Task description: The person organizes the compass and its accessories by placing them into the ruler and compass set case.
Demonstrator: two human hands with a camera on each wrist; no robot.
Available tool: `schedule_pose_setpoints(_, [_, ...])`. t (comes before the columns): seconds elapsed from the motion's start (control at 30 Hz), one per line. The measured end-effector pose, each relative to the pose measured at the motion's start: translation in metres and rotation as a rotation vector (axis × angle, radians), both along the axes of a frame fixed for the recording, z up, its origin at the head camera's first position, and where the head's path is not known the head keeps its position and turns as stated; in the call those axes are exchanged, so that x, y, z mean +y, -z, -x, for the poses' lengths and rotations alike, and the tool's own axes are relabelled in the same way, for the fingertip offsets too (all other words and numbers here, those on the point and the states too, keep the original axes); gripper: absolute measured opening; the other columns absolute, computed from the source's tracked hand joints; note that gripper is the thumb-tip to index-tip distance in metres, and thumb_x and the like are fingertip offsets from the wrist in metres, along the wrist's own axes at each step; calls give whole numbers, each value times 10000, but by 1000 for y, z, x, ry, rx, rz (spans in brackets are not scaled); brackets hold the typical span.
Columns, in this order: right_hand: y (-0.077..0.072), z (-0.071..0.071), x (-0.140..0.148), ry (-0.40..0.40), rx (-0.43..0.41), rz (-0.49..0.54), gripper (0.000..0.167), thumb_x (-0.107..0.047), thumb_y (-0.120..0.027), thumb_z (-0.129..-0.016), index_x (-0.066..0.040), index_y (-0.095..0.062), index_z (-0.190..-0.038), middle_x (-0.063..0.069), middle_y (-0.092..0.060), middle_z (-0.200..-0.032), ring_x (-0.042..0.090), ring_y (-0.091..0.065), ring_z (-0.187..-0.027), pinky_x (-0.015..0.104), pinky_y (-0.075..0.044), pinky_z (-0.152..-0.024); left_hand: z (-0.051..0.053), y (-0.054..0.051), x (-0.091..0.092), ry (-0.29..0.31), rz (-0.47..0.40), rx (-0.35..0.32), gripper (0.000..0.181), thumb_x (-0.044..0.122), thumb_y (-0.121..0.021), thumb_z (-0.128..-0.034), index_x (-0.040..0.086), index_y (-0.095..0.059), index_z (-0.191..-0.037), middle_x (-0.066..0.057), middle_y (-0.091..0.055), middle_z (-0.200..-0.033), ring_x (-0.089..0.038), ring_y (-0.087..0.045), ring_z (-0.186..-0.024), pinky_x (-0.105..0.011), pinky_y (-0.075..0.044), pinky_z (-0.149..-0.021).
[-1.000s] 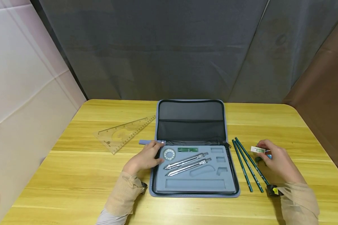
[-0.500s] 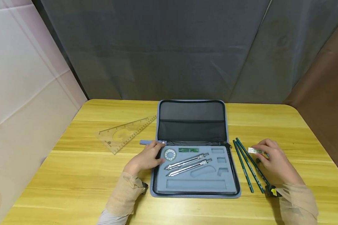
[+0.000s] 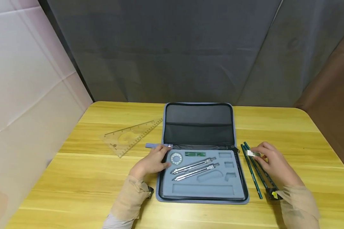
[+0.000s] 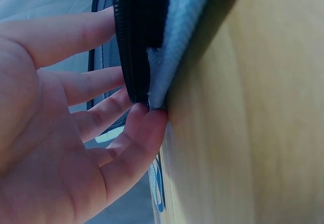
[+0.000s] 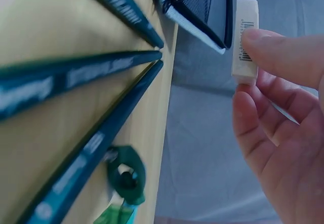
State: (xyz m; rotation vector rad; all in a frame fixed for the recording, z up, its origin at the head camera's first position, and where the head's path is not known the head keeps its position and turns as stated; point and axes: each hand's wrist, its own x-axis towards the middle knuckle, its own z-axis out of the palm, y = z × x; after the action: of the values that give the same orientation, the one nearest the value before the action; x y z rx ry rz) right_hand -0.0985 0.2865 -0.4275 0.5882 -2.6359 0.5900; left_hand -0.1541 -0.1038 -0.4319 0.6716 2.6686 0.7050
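Observation:
My right hand (image 3: 270, 162) pinches a small white eraser (image 5: 245, 42) with a barcode, between thumb and fingers. It hovers over the far ends of several dark green pencils (image 3: 251, 173), right of an unfolded zip case (image 3: 159, 197). My left hand (image 3: 150, 162) rests on the left edge of that case; in the left wrist view its spread fingertips touch the zipper border. Two silver compasses (image 3: 195, 172), a white ring-shaped disc (image 3: 176, 158) and a green rectangular piece (image 3: 195, 154) lie in the grey foam tray (image 3: 189, 198). Other tray recesses hold nothing.
A clear set square (image 3: 132, 136) lies left of the case, with a blue strap (image 3: 151, 145) nearby. In the right wrist view a small dark green object with a hole (image 5: 132, 183) sits beside the pencils. Dark cloth (image 3: 175, 54) hangs behind the wooden table (image 3: 74, 178).
My right hand has carried the eraser left, from beside the pencils to above their far ends. The left hand keeps its place on the case edge. The view has shifted slightly.

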Motion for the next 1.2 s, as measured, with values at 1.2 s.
schedule_pose_setpoints(1.2, [-8, 41, -53, -171, -306, -138, 187, 32, -698, -738, -40, -708, -910, -3, -559, -784, 136, -561, -707, 242, -471, -593, 0, 0, 2, -19, 2, 0, 548, 173, -640, -845, -15, -428, -1314, -180, -410, -1252, -366, -381, -1154, -462, -343, -974])
